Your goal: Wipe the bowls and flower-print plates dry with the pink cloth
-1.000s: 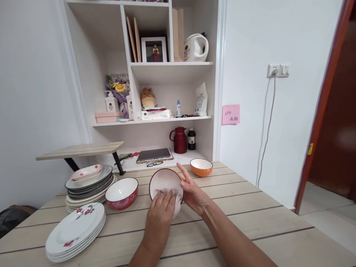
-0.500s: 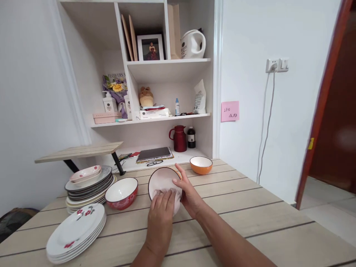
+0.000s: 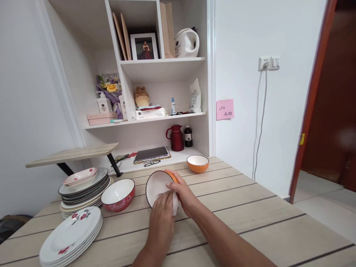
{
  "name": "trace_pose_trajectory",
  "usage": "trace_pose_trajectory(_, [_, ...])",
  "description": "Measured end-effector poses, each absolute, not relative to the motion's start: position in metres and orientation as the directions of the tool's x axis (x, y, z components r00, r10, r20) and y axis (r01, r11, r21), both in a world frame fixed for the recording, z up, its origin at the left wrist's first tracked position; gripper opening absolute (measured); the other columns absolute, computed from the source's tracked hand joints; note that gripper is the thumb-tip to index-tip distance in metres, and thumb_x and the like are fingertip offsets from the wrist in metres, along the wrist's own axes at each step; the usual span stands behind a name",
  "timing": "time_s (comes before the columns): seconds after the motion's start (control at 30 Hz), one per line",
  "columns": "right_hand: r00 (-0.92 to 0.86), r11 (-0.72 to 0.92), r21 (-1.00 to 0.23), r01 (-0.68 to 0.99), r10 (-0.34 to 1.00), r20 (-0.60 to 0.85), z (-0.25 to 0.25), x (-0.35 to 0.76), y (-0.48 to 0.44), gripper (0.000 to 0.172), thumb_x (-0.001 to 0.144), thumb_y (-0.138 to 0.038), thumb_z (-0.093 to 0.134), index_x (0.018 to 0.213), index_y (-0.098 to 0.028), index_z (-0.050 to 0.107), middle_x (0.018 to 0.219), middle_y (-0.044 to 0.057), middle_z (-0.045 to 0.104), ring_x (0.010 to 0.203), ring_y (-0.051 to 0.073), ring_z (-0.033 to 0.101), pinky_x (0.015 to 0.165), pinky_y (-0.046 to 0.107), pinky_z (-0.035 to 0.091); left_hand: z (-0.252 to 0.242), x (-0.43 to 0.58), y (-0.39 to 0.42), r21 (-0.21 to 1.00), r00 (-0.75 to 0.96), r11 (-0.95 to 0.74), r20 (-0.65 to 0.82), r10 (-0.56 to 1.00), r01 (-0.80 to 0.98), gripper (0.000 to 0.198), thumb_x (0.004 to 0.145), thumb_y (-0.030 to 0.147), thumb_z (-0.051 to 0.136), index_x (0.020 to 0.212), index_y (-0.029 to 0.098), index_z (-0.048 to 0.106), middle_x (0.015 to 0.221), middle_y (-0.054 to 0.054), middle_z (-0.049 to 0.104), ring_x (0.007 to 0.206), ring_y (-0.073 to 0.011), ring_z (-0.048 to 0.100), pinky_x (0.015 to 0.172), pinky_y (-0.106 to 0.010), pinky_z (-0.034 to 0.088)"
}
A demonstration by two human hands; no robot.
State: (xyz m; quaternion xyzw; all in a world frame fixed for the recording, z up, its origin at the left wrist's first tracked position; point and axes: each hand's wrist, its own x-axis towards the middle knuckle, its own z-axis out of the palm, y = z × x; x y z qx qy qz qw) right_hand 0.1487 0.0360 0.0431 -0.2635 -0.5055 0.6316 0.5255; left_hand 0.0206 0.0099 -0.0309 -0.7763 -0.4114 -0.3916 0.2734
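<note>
Tilted orange bowl in the right hand

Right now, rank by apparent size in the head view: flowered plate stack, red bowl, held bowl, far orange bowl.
1. Flowered plate stack
2. Red bowl, held bowl: too alike to rank, the latter partly covered
3. Far orange bowl

hands: 2 | orange bowls: 2 | red bowl: 1
</note>
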Motion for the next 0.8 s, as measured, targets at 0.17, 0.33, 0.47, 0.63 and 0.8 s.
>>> trace_pose_trajectory(0.17, [-0.381,0.086,-0.956,-0.28,0.904,0.193,0.059,0.173,0.036,0.049,0.068,-0.022,0.062,0.117,-0.032,0.066,0.113,0.0,0.067,0.103,0.025,0.056,0.081,0.035,0.041,-0.022,0.01,0.013,-0.28,0.577,-0.585,0.706,0.411,0.761,0.051,0.089,0.004,0.039,0.138,0.019,0.045,0.128,-0.009,0.062,0.118,-0.0217,0.057,0.097,-0.04,0.05])
trace_pose_trajectory(0.33, [-0.507,0.075,-0.975,-0.211,0.844,0.175,0.067,0.191,0.037,0.051,0.07,-0.02,0.063,0.12,-0.033,0.065,0.12,-0.001,0.066,0.109,0.025,0.056,0.087,0.035,0.041,-0.004,-0.001,0.01,-0.468,0.714,-0.588,0.635,0.296,0.66,0.038,0.094,0.01,0.045,0.128,0.023,0.055,0.123,-0.007,0.065,0.111,-0.0207,0.06,0.102,-0.045,0.045])
trace_pose_trajectory(0.47, [-0.544,-0.014,-0.948,-0.318,0.822,0.17,0.063,0.196,0.042,0.058,0.072,-0.026,0.071,0.128,-0.034,0.058,0.121,0.002,0.065,0.105,0.025,0.059,0.087,0.035,0.044,-0.002,0.003,0.004,-0.539,0.712,-0.517,0.667,0.219,0.665,0.032,0.095,0.01,0.042,0.121,0.018,0.059,0.118,-0.009,0.068,0.106,-0.0214,0.062,0.098,-0.043,0.048])
trace_pose_trajectory(0.63, [-0.567,-0.12,-0.862,-0.493,0.796,0.214,0.048,0.185,0.049,0.08,0.072,-0.039,0.078,0.142,-0.037,0.041,0.114,0.003,0.067,0.093,0.021,0.062,0.079,0.033,0.045,-0.011,0.013,0.002,-0.396,0.526,-0.413,0.806,0.272,0.82,0.035,0.094,0.005,0.037,0.119,0.015,0.058,0.105,-0.007,0.072,0.095,-0.0204,0.067,0.088,-0.038,0.053])
trace_pose_trajectory(0.8, [-0.53,-0.123,-0.852,-0.509,0.825,0.197,0.035,0.158,0.039,0.087,0.071,-0.036,0.079,0.145,-0.038,0.035,0.105,0.001,0.067,0.082,0.019,0.061,0.079,0.032,0.045,-0.017,0.018,0.0,-0.152,0.284,-0.336,0.877,0.389,0.929,0.028,0.088,0.005,0.047,0.112,0.013,0.059,0.088,-0.006,0.071,0.079,-0.0212,0.067,0.072,-0.035,0.057])
